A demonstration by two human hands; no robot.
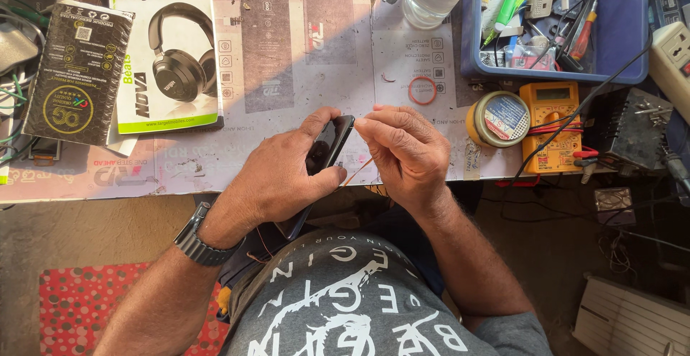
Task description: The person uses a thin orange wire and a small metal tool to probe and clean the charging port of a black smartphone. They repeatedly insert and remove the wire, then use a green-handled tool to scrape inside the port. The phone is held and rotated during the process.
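While a black patterned cardboard box [75,72] and a white-and-green headphone carton [169,50] lie at ten o'clock on the paper-covered bench [287,54], the left hand [277,176] is wrapped around a slim black smartphone [327,147], gripping its edges and tilting it at bench edge. Just at three o'clock of it, the right hand [406,147] pinches a thin orange pick [357,171] against the phone's top corner, with a round yellow-rimmed tin [501,119] and a yellow multimeter [552,126] farther right.
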